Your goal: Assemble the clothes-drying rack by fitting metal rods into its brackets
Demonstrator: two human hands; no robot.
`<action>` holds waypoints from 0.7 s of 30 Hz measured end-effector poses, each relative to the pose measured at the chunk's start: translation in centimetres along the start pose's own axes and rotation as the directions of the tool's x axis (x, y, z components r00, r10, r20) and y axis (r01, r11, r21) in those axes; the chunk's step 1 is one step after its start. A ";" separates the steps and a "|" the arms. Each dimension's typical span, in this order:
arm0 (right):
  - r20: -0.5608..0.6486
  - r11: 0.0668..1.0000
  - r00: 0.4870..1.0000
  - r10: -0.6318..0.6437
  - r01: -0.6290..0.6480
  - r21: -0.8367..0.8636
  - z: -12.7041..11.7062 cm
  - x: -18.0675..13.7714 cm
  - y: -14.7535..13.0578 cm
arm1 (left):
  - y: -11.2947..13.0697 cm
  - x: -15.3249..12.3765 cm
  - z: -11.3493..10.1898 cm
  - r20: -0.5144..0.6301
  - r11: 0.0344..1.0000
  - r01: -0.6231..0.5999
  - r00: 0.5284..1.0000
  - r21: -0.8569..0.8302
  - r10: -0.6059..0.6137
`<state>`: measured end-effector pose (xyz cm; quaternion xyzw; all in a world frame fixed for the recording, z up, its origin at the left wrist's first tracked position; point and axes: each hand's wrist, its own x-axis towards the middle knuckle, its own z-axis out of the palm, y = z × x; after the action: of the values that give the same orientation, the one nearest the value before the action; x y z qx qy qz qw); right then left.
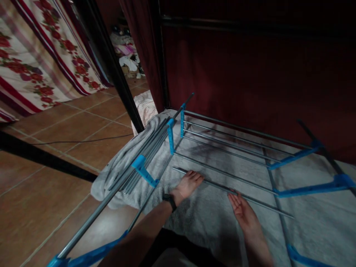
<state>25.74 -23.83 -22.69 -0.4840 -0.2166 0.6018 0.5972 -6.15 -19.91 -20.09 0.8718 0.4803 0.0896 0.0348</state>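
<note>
A loose grey metal tube [217, 185] runs slantwise in front of me, low over the grey blanket. My left hand [190, 183] is closed on it near its left end, a dark band round the wrist. Palm up, my right hand [243, 211] has its fingers at the middle of the same tube, fingertips partly hidden behind it. Beyond lies a rack frame of metal tubes with blue plastic brackets; one blue bracket [170, 137] stands upright at the left, and a long blue bracket [306, 190] slopes at the right. Several crossbars [230, 172] join the two sides.
A bundle of loose tubes [151, 152] lies on the blanket [205, 211] at left. Black metal posts [111, 66] rise beside the bed. Dark red cloth [236, 74] hangs behind. Tiled floor [83, 126] with a thin cable, a flowered curtain [50, 48] and piled clothes [129, 55] are left.
</note>
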 end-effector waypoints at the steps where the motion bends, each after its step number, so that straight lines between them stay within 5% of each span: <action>1: -0.033 0.999 0.999 0.039 -0.039 -0.010 0.7 0.5 0.8 | 0.5 0.1 0.2 -0.004 0.999 -0.024 1.000 0.038 0.024; 11: -0.083 0.975 0.973 0.213 -0.208 0.074 5.5 0.8 4.6 | 3.3 2.2 0.3 -0.015 0.935 -0.302 0.951 0.184 0.310; 21: -0.160 0.994 0.982 0.100 -0.106 -0.034 0.7 0.6 2.0 | 2.2 1.0 -0.1 0.005 0.949 -0.259 0.965 0.182 0.263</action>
<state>24.28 -23.41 -24.26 -0.5533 -0.1559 0.5869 0.5702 -3.86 -20.25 -19.50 0.9262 0.3674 0.0579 -0.0615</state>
